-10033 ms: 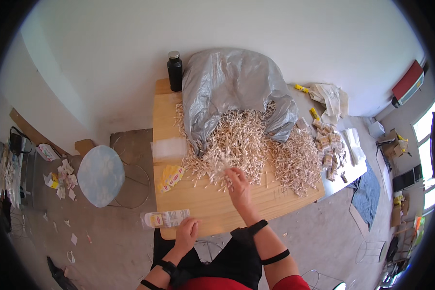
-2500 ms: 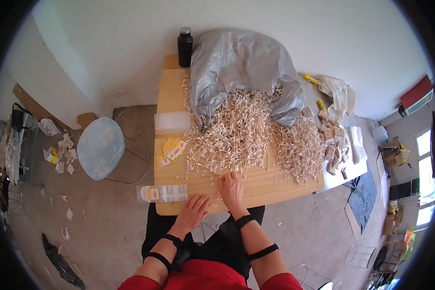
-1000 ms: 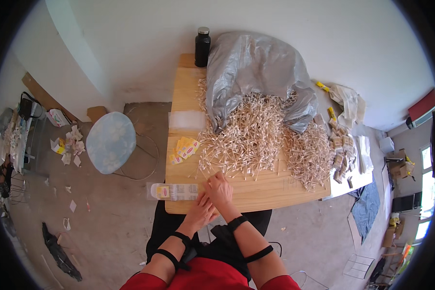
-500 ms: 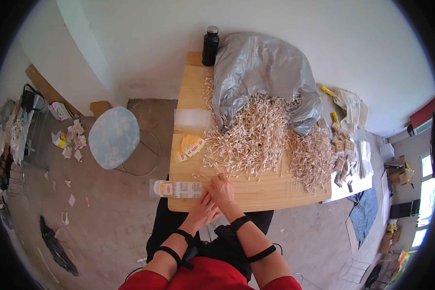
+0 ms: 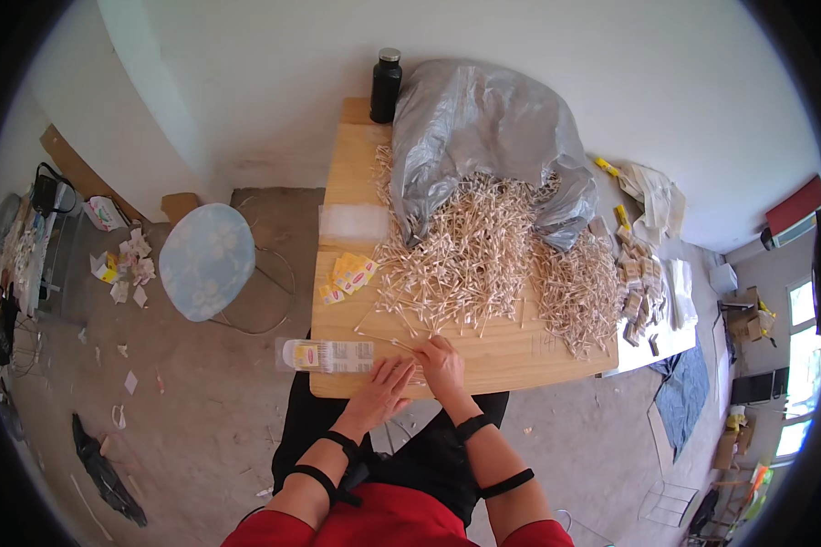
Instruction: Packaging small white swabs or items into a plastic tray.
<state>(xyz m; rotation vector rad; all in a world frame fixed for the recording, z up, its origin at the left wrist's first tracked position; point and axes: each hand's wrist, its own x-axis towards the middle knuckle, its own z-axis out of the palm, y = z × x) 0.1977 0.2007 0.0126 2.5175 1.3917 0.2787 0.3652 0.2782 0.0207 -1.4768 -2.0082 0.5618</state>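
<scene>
Near the front edge of the wooden table (image 5: 483, 369), my hands are side by side. My left hand (image 5: 381, 392) lies with its fingers stretched out, next to the right end of a clear plastic packet (image 5: 347, 356) that has a yellow and white card in it. A few cotton swabs (image 5: 418, 374) show between the hands, partly hidden by fingers. My right hand (image 5: 441, 368) has its fingers curled together at the tabletop, around cotton swabs it mostly covers. Beyond the hands spreads a large heap of cotton swabs (image 5: 474, 264), spilling from a grey plastic bag (image 5: 493, 118).
Yellow and white cards (image 5: 348, 273) lie left of the heap, below a stack of clear sleeves (image 5: 354, 221). A black bottle (image 5: 386, 87) stands at the far left corner. Small bundles (image 5: 640, 292) sit on a white surface at the right. A blue-covered stool (image 5: 207, 260) stands left.
My right hand has shifted right, opening a gap between the hands where swabs now show. My left hand's fingers have come up beside the packet. The whole view has shifted slightly.
</scene>
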